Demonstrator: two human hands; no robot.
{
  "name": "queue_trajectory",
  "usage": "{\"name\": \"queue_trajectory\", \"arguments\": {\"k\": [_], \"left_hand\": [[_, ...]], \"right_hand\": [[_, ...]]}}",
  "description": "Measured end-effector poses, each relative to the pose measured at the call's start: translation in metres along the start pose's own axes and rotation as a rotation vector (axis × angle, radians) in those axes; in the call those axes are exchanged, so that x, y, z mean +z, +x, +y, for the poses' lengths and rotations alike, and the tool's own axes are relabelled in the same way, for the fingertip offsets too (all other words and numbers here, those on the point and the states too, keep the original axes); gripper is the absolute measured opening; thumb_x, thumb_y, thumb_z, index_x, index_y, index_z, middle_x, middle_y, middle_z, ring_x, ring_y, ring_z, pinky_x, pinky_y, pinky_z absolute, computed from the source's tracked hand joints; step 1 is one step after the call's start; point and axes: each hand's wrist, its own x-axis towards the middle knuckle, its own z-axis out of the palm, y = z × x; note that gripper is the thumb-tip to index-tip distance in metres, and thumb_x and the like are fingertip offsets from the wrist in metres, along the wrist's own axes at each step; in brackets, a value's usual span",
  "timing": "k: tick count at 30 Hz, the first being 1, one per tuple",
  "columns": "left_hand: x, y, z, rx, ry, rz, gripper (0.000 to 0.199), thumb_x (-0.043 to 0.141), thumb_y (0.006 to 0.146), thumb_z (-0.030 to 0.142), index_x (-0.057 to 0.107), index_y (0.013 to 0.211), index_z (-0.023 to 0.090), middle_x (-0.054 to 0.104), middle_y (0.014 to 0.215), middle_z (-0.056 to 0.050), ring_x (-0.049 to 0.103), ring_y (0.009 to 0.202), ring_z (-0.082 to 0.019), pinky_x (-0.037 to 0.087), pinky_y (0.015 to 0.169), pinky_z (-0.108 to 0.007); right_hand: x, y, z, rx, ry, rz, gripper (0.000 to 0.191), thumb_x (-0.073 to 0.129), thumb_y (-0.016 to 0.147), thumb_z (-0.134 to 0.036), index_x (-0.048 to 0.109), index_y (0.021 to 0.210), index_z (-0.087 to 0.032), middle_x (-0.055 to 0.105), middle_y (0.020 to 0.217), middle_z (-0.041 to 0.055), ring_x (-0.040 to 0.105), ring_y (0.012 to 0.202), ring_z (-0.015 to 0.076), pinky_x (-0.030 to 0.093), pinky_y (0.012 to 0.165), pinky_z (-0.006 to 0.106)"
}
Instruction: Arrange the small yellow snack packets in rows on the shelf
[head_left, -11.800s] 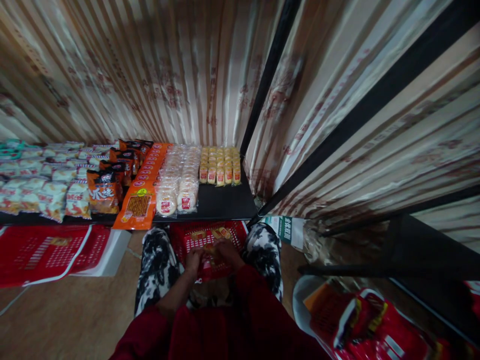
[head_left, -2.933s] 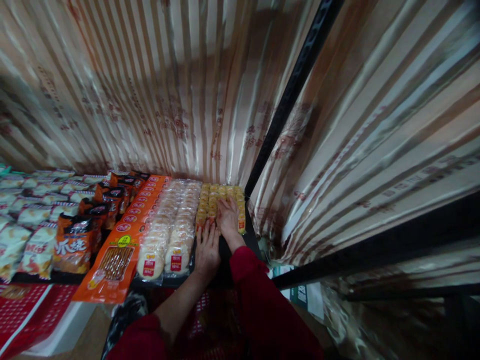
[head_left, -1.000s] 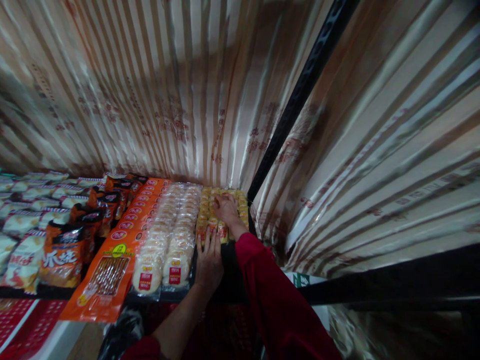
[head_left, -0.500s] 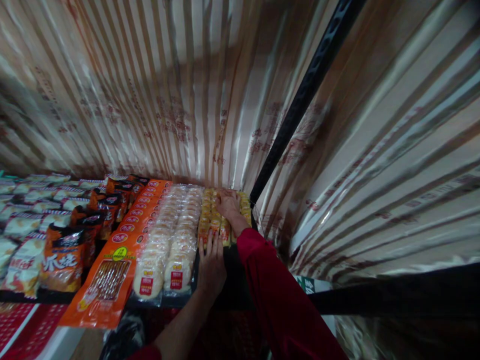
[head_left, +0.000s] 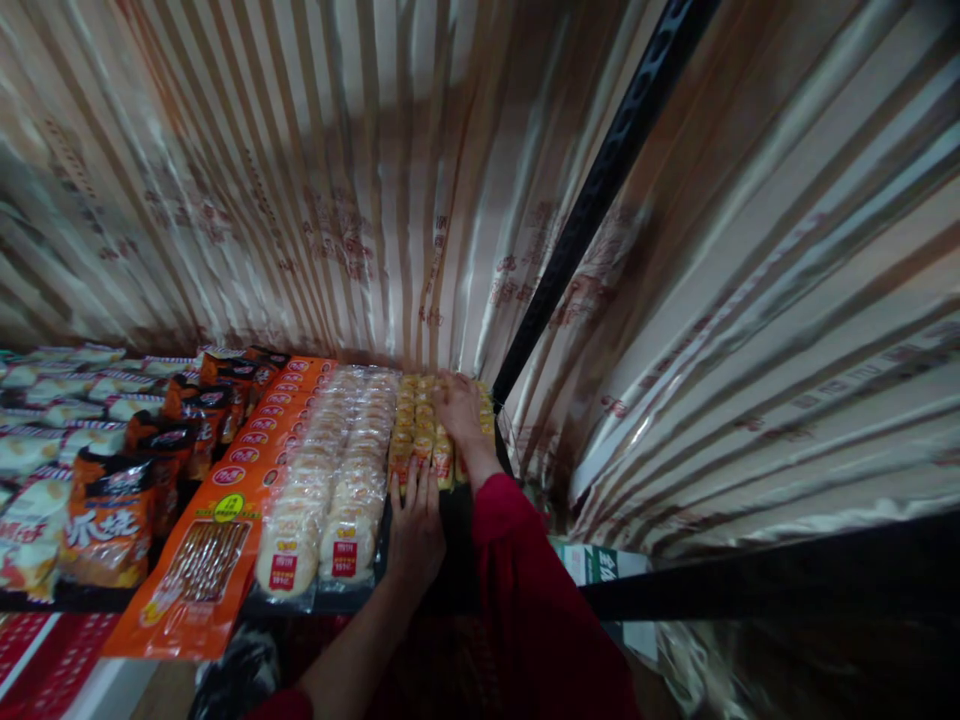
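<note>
Small yellow packets (head_left: 405, 410) stand in tight rows at the right end of the dark shelf. My left hand (head_left: 416, 530) rests at the front of these rows, fingers spread and touching the front packets. Farther back, my right hand (head_left: 456, 405) lies over the right-hand rows near the shelf post; its fingertips are hard to make out. Left of the yellow packets are two rows of clear-wrapped round pastries (head_left: 346, 510) with red labels. Beside those lie orange flat packs (head_left: 217, 540) in an overlapping row.
Orange-and-black snack bags (head_left: 109, 520) and white snack bags (head_left: 34, 530) fill the left of the shelf. A black metal post (head_left: 577, 240) rises behind the right corner. Striped plastic sheeting (head_left: 390, 180) hangs behind. A red perforated crate (head_left: 67, 650) is below left.
The view has shifted slightly, so the shelf goods appear a little farther left. Both hands remain at the yellow packets, with little visible change in their pose.
</note>
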Motion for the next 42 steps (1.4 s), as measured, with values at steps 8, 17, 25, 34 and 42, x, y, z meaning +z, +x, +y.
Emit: {"name": "queue_trajectory", "arguments": {"k": [8, 17, 25, 34, 42], "left_hand": [[0.009, -0.001, -0.001, 0.003, 0.01, 0.019, 0.05, 0.04, 0.082, 0.017, 0.044, 0.131, 0.008, 0.039, 0.141, -0.015, 0.023, 0.136, -0.03, 0.015, 0.11, -0.056], [0.008, 0.0, -0.001, 0.001, 0.001, 0.068, 0.048, 0.039, 0.087, 0.027, 0.045, 0.132, 0.011, 0.038, 0.142, -0.013, 0.025, 0.135, -0.029, 0.017, 0.11, -0.054], [0.011, 0.0, -0.002, 0.01, 0.01, 0.061, 0.046, 0.039, 0.088, 0.03, 0.048, 0.13, 0.012, 0.038, 0.142, -0.013, 0.027, 0.135, -0.03, 0.016, 0.11, -0.053], [0.005, -0.001, 0.0, 0.087, 0.002, 0.109, 0.044, 0.041, 0.088, 0.027, 0.047, 0.13, 0.014, 0.043, 0.139, -0.01, 0.029, 0.134, -0.026, 0.022, 0.11, -0.047], [0.012, 0.0, 0.006, 0.209, -0.033, 0.12, 0.042, 0.043, 0.086, 0.021, 0.05, 0.127, 0.014, 0.046, 0.138, -0.01, 0.032, 0.133, -0.024, 0.031, 0.107, -0.041]], "right_hand": [[-0.021, -0.087, -0.006, 0.07, 0.117, 0.306, 0.03, 0.041, 0.087, -0.022, 0.068, 0.097, -0.016, 0.067, 0.101, 0.0071, 0.049, 0.102, 0.0214, 0.036, 0.094, 0.038], [-0.023, -0.146, -0.005, 0.056, 0.114, 0.145, 0.033, 0.037, 0.089, -0.02, 0.067, 0.105, -0.016, 0.066, 0.102, 0.009, 0.058, 0.098, 0.018, 0.044, 0.089, 0.029], [-0.01, -0.152, 0.0, 0.024, 0.1, 0.118, 0.035, 0.038, 0.087, -0.015, 0.067, 0.107, -0.013, 0.066, 0.107, 0.0119, 0.058, 0.103, 0.0196, 0.046, 0.093, 0.032], [-0.009, -0.153, 0.007, 0.015, 0.15, 0.092, 0.039, 0.037, 0.083, -0.011, 0.066, 0.109, -0.015, 0.065, 0.111, 0.0101, 0.058, 0.105, 0.0188, 0.047, 0.094, 0.033], [-0.023, -0.146, 0.008, 0.145, 0.297, -0.004, 0.043, 0.037, 0.072, -0.005, 0.065, 0.103, -0.016, 0.068, 0.103, 0.0071, 0.064, 0.093, 0.0168, 0.05, 0.087, 0.028]]}}
